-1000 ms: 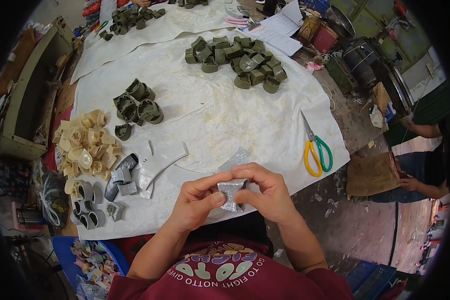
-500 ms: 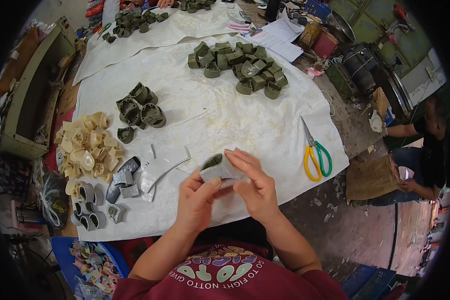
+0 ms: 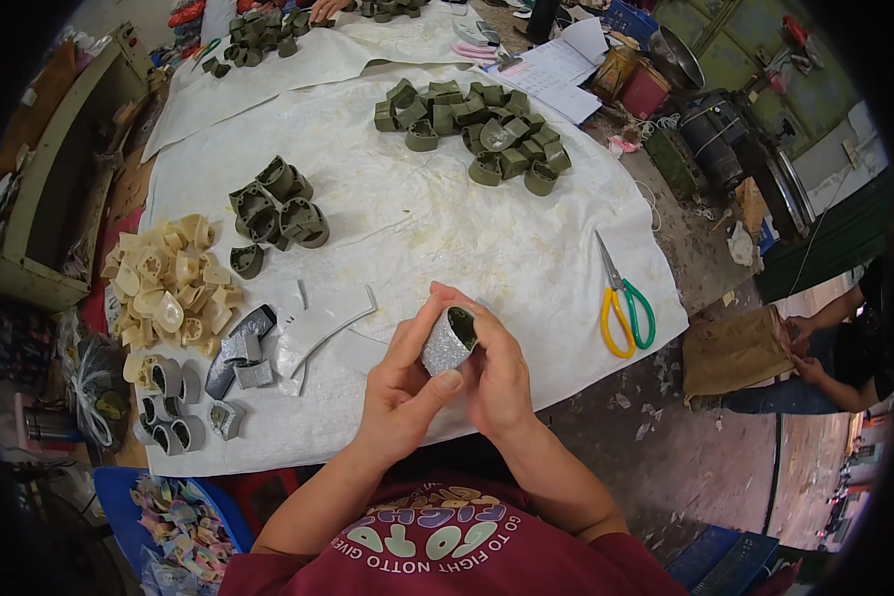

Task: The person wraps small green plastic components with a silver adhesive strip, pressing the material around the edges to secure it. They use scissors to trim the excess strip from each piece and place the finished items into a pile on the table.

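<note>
Between my hands is a hollow shoe heel (image 3: pixel 447 346), dark green inside and covered in silver glitter material. My left hand (image 3: pixel 402 382) grips it with the thumb along its lower side. Curled around its other side is my right hand (image 3: pixel 497 377); the fingers of both hands nearly meet at the top. Silver-covered heels (image 3: pixel 174 402) stand at the left, by a dark bar-shaped tool (image 3: pixel 240 353) with two silver heels against it. Cut strips of silver-white sheet (image 3: pixel 318 323) lie left of my hands. Cream heel pieces (image 3: pixel 169 288) are heaped beyond.
Bare green heels (image 3: pixel 278 214) sit in a small group, with a larger pile (image 3: pixel 472 129) farther back. Scissors (image 3: pixel 621 308) with yellow and green handles lie at the right. A blue bin of scraps (image 3: pixel 119 497) stands lower left. Another person (image 3: pixel 834 343) sits at the right, holding brown material.
The heel has turned so its open hollow now faces up and right. My right hand has closed in around it, and my left fingers have risen over its side.
</note>
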### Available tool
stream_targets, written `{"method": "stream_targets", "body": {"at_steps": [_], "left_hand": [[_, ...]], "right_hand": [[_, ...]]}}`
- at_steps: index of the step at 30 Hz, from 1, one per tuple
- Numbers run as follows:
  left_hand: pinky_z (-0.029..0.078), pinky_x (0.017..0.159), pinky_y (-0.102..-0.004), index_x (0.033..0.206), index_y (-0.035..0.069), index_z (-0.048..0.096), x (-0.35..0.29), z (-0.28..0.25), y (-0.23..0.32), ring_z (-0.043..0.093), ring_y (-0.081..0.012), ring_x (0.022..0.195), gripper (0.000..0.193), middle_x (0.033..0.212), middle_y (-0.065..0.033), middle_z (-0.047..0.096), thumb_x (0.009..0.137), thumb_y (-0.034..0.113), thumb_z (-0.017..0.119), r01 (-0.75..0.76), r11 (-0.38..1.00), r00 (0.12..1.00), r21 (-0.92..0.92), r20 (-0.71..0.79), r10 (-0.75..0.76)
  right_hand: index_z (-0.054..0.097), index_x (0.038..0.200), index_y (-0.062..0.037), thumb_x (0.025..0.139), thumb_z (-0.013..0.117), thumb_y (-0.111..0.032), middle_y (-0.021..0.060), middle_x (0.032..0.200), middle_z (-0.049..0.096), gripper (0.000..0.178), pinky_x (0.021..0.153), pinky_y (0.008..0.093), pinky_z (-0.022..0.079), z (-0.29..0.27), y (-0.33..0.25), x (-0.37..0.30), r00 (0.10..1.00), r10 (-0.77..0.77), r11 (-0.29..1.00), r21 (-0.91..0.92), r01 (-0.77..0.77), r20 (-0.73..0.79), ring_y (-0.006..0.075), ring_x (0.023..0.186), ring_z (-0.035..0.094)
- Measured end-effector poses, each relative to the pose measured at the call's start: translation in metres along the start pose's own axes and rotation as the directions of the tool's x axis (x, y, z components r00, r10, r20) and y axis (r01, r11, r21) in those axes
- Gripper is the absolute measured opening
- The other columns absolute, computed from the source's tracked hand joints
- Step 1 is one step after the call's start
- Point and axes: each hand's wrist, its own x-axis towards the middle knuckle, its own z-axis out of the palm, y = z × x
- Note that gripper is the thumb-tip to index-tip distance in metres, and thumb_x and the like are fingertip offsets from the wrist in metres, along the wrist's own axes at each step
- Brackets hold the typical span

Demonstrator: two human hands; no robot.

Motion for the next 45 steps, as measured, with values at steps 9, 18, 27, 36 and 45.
{"method": "stream_targets", "body": {"at_steps": [9,18,27,36,45], "left_hand": [[0.028,0.107,-0.0318,0.145,0.003,0.036,0.002,-0.006,0.002,0.037,-0.0185,0.127,0.067,0.136,-0.0098,0.040,0.084,-0.004,0.062,-0.134,0.976,0.988,0.171,0.100,0.118],[0.028,0.109,-0.0376,0.150,0.003,0.022,-0.002,-0.009,-0.004,0.039,-0.0227,0.129,0.089,0.139,-0.0123,0.040,0.077,0.000,0.073,-0.184,0.944,0.983,0.273,0.065,0.172],[0.033,0.106,-0.0371,0.149,0.004,0.019,-0.005,-0.012,-0.009,0.041,-0.0235,0.127,0.095,0.137,-0.0143,0.041,0.074,0.003,0.078,-0.295,0.895,0.955,0.335,0.138,0.263],[0.035,0.105,-0.0354,0.150,0.006,0.021,-0.003,-0.007,-0.007,0.043,-0.0212,0.126,0.090,0.135,-0.0134,0.044,0.078,0.006,0.076,-0.176,0.973,0.984,0.147,0.015,0.175],[0.034,0.107,-0.0353,0.150,0.008,0.020,-0.001,-0.004,-0.008,0.045,-0.0204,0.125,0.096,0.132,-0.0112,0.047,0.073,0.011,0.076,-0.058,0.998,0.994,-0.012,-0.088,0.057]], "right_hand": [[0.051,0.126,0.0024,0.099,0.050,-0.026,0.0157,0.139,0.045,0.040,0.104,0.0327,0.035,0.002,0.003,-0.009,0.994,-0.070,0.985,-0.153,0.083,0.088,0.0198,0.124,0.046],[0.057,0.118,0.0005,0.097,0.055,-0.023,0.0144,0.132,0.053,0.032,0.102,0.0337,0.038,0.000,0.000,-0.009,0.988,-0.047,0.998,-0.023,0.051,0.146,0.0199,0.120,0.050],[0.063,0.111,0.0032,0.100,0.046,-0.017,0.0155,0.130,0.056,0.028,0.105,0.0357,0.037,-0.001,-0.002,-0.009,0.995,0.053,0.989,0.132,-0.063,0.084,0.0205,0.124,0.049],[0.053,0.126,-0.0020,0.099,0.046,-0.017,0.0150,0.138,0.048,0.032,0.107,0.0350,0.031,-0.006,0.007,-0.014,0.982,-0.078,0.997,-0.004,0.079,0.170,0.0209,0.129,0.043],[0.054,0.125,-0.0028,0.099,0.051,-0.024,0.0125,0.139,0.047,0.034,0.106,0.0340,0.032,-0.011,0.005,-0.010,0.976,-0.062,0.996,-0.055,0.075,0.209,0.0205,0.130,0.042]]}}
